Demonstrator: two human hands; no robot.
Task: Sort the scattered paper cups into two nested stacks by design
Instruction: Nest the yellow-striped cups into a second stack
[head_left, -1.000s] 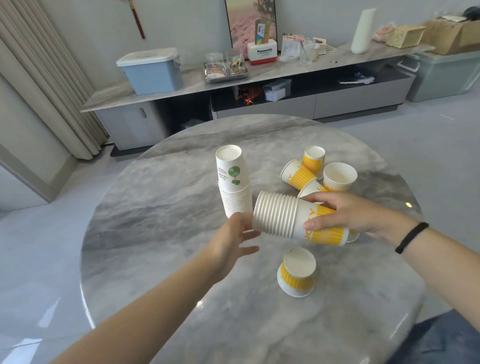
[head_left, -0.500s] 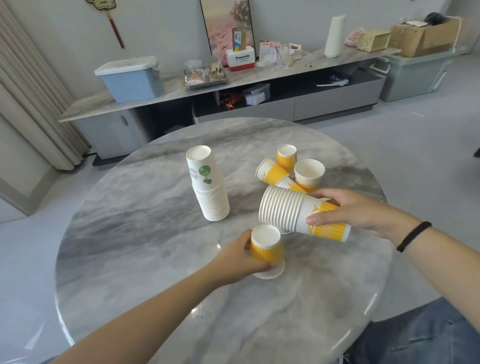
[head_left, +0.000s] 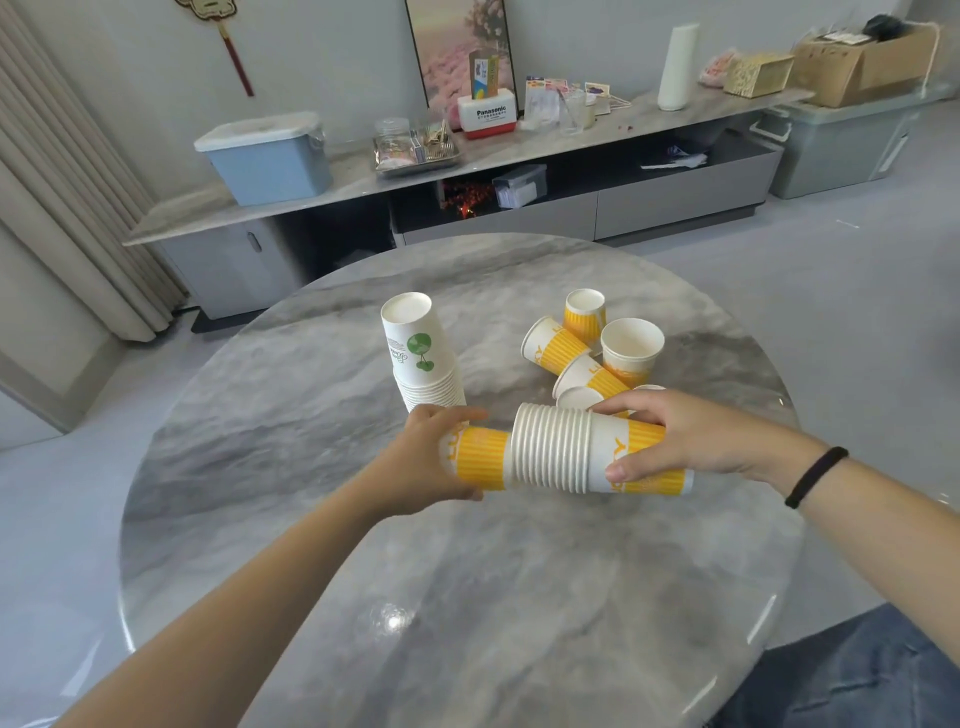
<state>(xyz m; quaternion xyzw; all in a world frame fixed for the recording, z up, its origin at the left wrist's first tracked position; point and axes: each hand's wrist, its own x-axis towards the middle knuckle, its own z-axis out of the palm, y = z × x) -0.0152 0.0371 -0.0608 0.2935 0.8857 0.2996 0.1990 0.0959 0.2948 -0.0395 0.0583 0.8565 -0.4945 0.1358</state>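
My left hand (head_left: 431, 457) grips a yellow cup (head_left: 480, 457), right hand (head_left: 680, 441) clasps the stack (head_left: 561, 448) (thin paper, I'd hold mid-wall, gently).

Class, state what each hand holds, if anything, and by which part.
Left hand grips a single yellow cup around its base end. Right hand grips the yellow stack around its outermost cup.

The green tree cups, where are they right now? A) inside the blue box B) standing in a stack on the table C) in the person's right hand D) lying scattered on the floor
B: the green tree cups stand upside down as one nested stack on the table, and neither hand grips them.
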